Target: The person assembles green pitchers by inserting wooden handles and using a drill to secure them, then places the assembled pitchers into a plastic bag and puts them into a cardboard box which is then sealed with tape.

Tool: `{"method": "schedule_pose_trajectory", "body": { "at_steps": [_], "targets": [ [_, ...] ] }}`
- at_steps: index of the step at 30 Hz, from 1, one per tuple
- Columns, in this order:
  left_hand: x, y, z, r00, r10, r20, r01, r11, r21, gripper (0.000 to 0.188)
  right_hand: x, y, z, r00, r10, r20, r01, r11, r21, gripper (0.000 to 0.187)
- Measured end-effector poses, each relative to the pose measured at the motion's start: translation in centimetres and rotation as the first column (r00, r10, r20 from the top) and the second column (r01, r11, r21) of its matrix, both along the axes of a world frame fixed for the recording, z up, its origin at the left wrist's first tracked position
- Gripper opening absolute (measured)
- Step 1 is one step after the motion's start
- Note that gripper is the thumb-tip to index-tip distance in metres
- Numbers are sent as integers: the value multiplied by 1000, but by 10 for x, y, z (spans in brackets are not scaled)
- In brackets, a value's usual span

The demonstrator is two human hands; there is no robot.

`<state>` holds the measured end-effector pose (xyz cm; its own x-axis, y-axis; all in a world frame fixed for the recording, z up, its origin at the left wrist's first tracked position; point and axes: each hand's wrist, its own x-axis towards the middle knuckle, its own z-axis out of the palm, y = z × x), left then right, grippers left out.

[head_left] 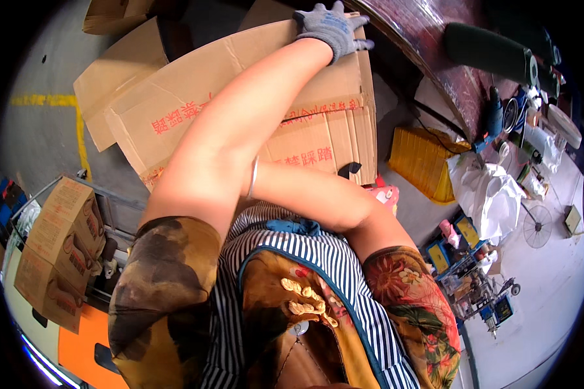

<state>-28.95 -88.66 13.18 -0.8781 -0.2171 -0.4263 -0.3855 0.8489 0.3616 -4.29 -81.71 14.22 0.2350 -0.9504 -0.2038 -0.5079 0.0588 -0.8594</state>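
Note:
A large brown cardboard box with red print lies in front of me, its flaps folded over. My left hand, in a grey knit glove, reaches across to the box's far right corner. Its fingers are spread over the edge, with the palm against the cardboard. My right forearm, with a pale bracelet at the wrist, passes beneath my left arm toward the left. The right hand itself is hidden behind that arm. A small dark patch shows on the near right part of the box.
A dark red table bearing dark rolls stands at the far right, close to the box. Below its edge are a yellow crate and a white plastic bag. Cardboard cartons stand by a metal frame at left.

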Motion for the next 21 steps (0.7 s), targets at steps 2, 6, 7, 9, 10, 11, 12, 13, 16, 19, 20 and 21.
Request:
{"method": "schedule_pose_trajectory", "body": {
  "at_steps": [2,6,7,9,10,11,12,13,16,19,20,21],
  "targets": [
    [7,4,5,996,93,-8,-93,995,37,71,-4,4,3,1000,-15,-1,15,1000,23,54],
    [22,-2,-10,976,174,-133,-188,977,-98,71,-6,6,5,998,63,14,-63,998,13,60],
    [12,4,-3,983,170,-74,-171,985,0,65,-12,2,0,999,51,7,-51,999,13,61],
    [5,17,7,981,182,-64,-179,983,50,69,-14,-10,0,996,83,-14,-83,996,20,64],
    [3,27,-4,976,170,-139,-168,985,25,72,-17,-18,8,991,123,-53,-120,991,64,66],
    [1,29,-4,987,121,-107,-118,993,31,76,-21,-29,14,982,169,-83,-160,981,109,67],
    [1,31,-7,997,64,-33,-65,997,-31,80,-17,-34,22,967,225,-120,-206,966,153,69],
    [1,28,-6,994,107,4,-107,993,-40,79,-16,-36,27,954,263,-143,-234,953,192,70],
    [-2,36,2,985,153,82,-153,988,-6,77,-15,-34,34,946,272,-175,-228,945,233,73],
    [1,31,-3,975,218,33,-214,971,-105,52,-13,-24,28,954,249,-166,-224,962,155,69],
    [2,28,-5,963,267,46,-260,959,-111,46,-11,-19,28,947,281,-157,-262,956,136,67],
    [2,31,-5,970,233,71,-224,968,-109,47,-10,-24,30,955,258,-147,-242,963,119,66]
  ]
}}
